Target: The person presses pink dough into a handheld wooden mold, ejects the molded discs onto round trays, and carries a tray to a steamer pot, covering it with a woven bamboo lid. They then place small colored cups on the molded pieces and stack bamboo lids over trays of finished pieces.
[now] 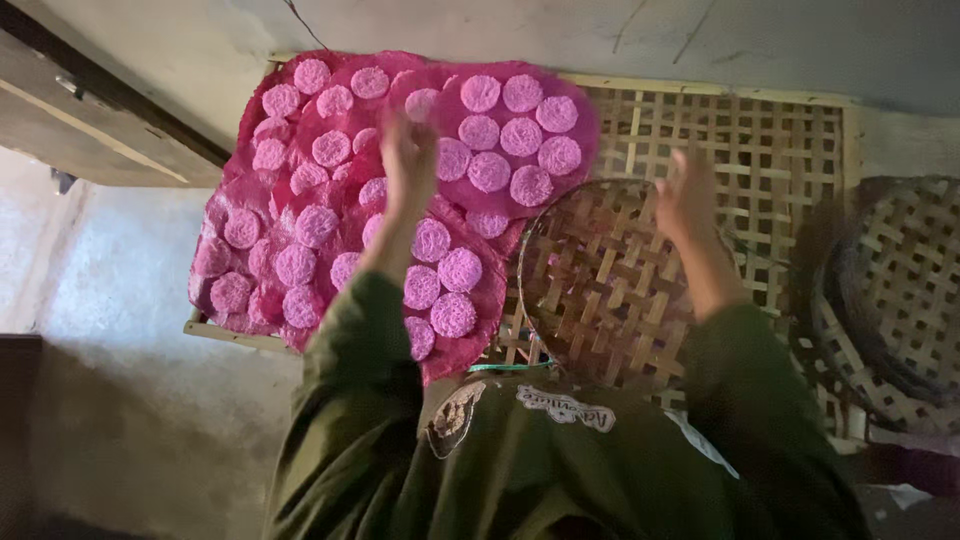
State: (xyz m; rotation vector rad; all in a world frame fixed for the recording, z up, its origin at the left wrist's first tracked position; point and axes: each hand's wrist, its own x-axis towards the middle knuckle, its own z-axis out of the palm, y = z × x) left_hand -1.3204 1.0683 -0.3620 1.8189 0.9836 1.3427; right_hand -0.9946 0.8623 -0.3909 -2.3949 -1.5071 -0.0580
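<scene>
My left hand [408,160] is raised over several pink round discs [490,170], fingers apart and holding nothing; motion blurs it. The discs lie in rows on pink sheets [260,120] spread across a flat bamboo lattice rack [760,150]. My right hand [685,195] hovers with fingers apart by the far right rim of a round woven bamboo tray [600,290]. That tray lies bare on the rack in front of my chest. I cannot tell whether the right hand touches its rim. My green sleeves cover part of the rack.
A second round woven basket [900,290] sits at the right edge. A grey wall [700,40] runs behind the rack. A wooden beam [90,110] crosses the upper left, above pale concrete floor [120,300].
</scene>
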